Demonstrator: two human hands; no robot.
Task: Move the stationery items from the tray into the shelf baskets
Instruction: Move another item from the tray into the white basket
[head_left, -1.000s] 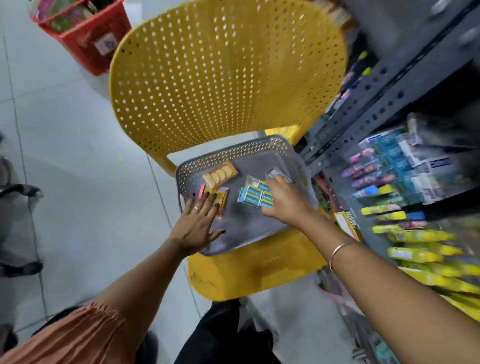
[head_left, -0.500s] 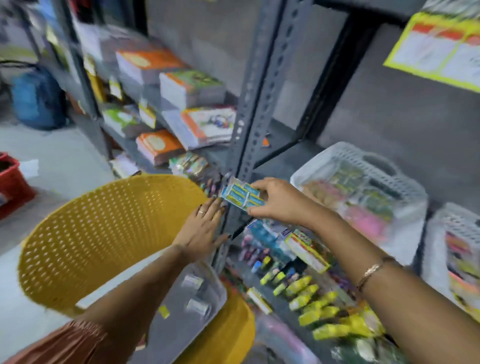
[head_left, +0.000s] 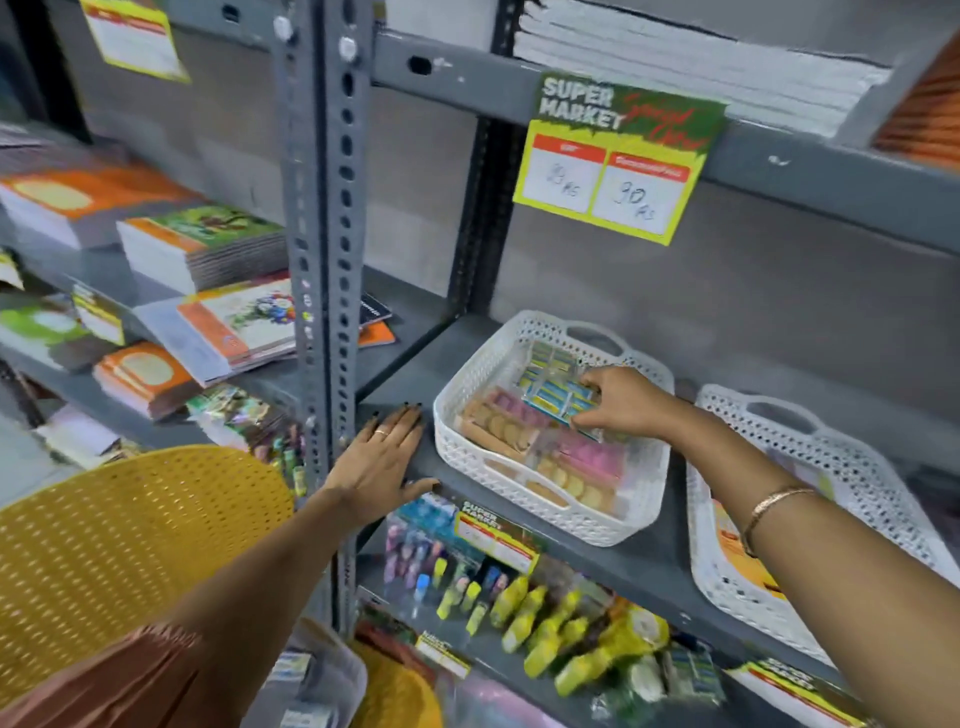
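A white perforated basket (head_left: 470, 410) stands on the grey metal shelf (head_left: 402, 384). It holds packs of pink, tan and yellow erasers. My right hand (head_left: 621, 402) is inside the basket, fingers closed on a blue and yellow pack of erasers (head_left: 553, 397) that rests on the other packs. My left hand (head_left: 384, 457) lies flat and open on the shelf edge, left of the basket. The grey tray (head_left: 324, 678) shows blurred at the bottom, on the yellow chair (head_left: 130, 535), with a few small packs in it.
A second white basket (head_left: 857, 457) stands to the right on the same shelf. A perforated grey upright (head_left: 327, 249) rises just left of my left hand. Stacks of notebooks (head_left: 208, 244) fill the left shelves. Yellow and coloured bottles (head_left: 530, 618) line the shelf below. A price sign (head_left: 618, 161) hangs above.
My right hand lifted the blue eraser pack off the tray and carried it up into the white basket. My left hand left the tray and settled on the shelf edge. The view swung up.
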